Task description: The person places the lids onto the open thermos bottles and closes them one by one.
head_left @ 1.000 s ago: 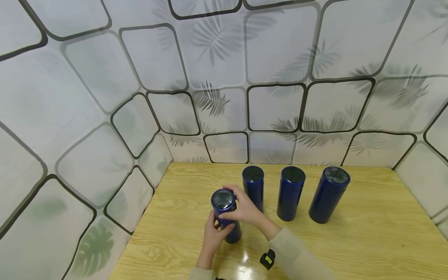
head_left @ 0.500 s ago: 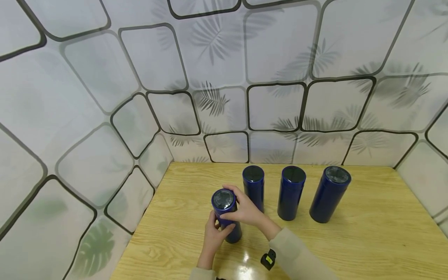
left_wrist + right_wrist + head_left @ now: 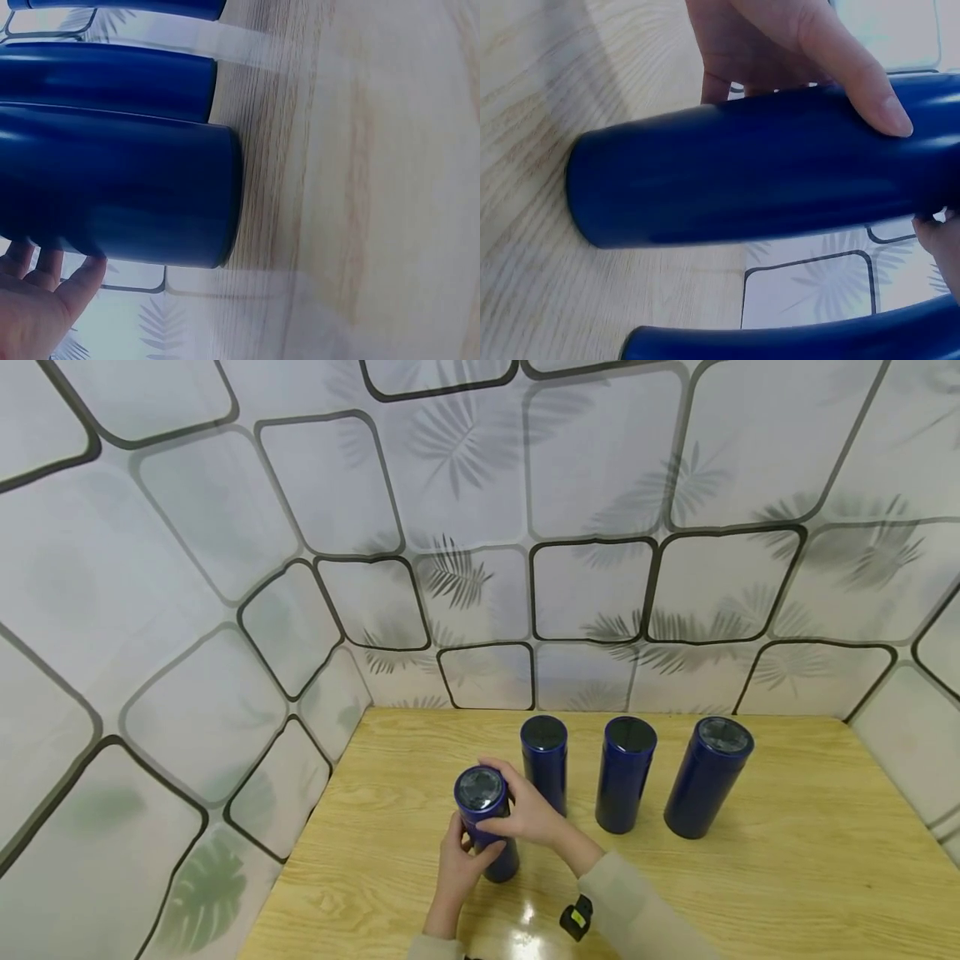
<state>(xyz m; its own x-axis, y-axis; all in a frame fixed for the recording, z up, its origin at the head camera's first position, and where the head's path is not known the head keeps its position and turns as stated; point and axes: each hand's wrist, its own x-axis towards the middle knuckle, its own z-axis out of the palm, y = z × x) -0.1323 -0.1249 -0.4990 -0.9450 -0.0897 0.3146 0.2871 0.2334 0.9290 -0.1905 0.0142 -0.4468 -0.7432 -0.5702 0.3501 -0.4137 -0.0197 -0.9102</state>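
A dark blue cylindrical canister (image 3: 504,865) with a glossy, see-through-looking top stands on the wooden table, held by both hands. My left hand (image 3: 459,863) grips its body from the left, thumb across the near side. Higher up, my right hand (image 3: 525,810) curls round its upper part from the right, fingers behind and thumb in front. In the left wrist view, the canister (image 3: 135,187) fills the left side, with fingers of the left hand (image 3: 49,296) against it. The right wrist view shows the left thumb on the canister (image 3: 727,180); only fingertips of the right hand (image 3: 941,244) appear.
To the right, three similar blue canisters stand in a row: a near one (image 3: 545,768), a middle one (image 3: 622,785) and a wider-looking one (image 3: 701,789). A patterned wall (image 3: 585,593) closes off the back of the table (image 3: 810,860). A black device (image 3: 576,917) sits by the right sleeve.
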